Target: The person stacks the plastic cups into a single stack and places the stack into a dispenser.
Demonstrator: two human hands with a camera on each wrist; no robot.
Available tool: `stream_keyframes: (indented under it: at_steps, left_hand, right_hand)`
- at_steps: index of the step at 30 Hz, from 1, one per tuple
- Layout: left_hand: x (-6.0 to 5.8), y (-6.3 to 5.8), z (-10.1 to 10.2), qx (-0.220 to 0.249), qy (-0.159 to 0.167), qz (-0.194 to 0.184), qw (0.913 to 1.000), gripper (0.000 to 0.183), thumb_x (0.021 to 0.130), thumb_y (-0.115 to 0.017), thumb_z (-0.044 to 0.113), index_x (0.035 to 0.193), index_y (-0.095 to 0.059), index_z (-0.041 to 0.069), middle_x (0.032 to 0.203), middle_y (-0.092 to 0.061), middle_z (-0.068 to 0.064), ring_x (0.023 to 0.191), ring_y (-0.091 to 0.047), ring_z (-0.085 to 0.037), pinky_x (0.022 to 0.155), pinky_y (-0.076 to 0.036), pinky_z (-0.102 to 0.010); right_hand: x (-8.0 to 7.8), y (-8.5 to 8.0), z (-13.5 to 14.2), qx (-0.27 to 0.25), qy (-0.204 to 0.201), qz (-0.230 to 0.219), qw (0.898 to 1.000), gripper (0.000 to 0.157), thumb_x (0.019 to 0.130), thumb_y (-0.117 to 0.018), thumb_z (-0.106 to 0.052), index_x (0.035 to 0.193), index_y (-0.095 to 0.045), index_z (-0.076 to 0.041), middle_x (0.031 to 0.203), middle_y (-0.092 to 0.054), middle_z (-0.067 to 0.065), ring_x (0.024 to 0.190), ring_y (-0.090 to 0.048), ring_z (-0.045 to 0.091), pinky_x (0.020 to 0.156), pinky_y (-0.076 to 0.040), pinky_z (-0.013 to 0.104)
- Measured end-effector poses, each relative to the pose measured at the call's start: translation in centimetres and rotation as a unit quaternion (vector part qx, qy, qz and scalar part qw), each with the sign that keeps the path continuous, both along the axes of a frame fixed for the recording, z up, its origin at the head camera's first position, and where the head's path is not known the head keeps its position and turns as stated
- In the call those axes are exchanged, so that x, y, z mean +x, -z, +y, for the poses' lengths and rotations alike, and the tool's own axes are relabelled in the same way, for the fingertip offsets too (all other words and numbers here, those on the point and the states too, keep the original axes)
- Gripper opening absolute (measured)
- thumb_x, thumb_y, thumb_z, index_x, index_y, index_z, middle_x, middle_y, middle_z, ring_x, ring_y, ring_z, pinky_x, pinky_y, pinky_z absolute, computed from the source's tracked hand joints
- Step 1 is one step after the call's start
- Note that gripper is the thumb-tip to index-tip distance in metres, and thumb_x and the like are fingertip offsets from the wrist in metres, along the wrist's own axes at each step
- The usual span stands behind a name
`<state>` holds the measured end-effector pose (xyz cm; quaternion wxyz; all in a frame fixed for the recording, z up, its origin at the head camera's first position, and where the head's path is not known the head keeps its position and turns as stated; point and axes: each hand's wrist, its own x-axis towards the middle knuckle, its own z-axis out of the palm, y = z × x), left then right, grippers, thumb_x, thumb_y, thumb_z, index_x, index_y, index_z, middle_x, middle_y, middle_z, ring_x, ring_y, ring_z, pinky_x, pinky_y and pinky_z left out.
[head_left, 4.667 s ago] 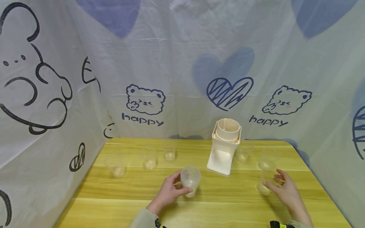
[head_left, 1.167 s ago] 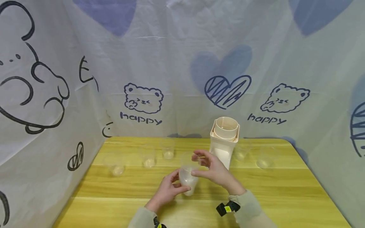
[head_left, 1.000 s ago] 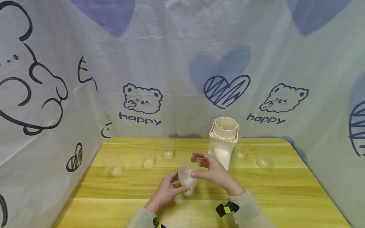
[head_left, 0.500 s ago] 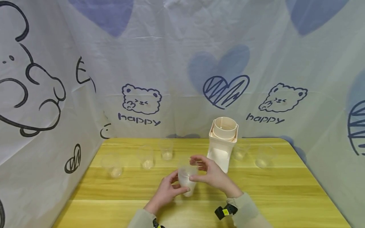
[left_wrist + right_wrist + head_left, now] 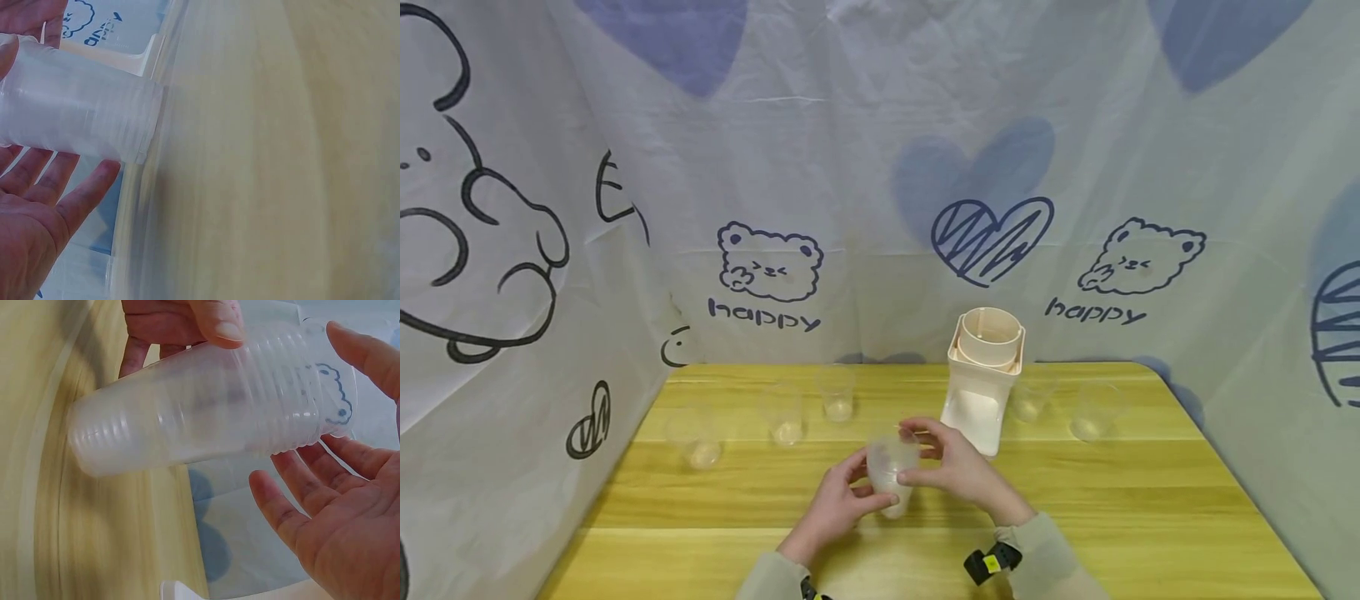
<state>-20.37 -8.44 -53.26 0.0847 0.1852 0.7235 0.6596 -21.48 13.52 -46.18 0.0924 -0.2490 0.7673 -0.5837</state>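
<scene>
Stack of nested clear plastic cups [image 5: 181, 415]: held over wooden tabletop [image 5: 1097, 517]; body was gripped by left hand [image 5: 842, 502], upper end loosely encircled by right hand [image 5: 953, 463]. Cream tube-topped holder [image 5: 982, 380] was positioned behind.

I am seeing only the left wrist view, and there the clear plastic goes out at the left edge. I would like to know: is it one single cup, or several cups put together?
Observer: Several. The right wrist view shows many rims close together near the upper end of the stack.
Operator: Thank you. And how many loose cups are standing on the table?
Observer: Five, by the head view. The far-left cup, the middle cup and the back cup are left of the stack; the cup beside the stand and the far-right cup are right of it.
</scene>
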Motion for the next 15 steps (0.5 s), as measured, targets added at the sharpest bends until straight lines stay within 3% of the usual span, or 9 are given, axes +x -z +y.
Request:
stream_keyframes:
  at_steps: [15]
  left_hand:
    - [0.04,-0.07,0.00,0.005,0.001,0.004,1.0000,0.072,0.080,-0.083,0.014,0.142,-0.047,0.003,0.127,-0.058,-0.020,0.117,-0.056,-0.035,0.091,-0.054,-0.035]
  right_hand:
    - [0.15,0.49,0.20,-0.002,-0.005,-0.016,1.000,0.067,0.083,-0.081,-0.012,0.139,-0.047,0.003,0.139,-0.049,0.023,0.126,-0.049,0.036,0.103,-0.043,0.055]
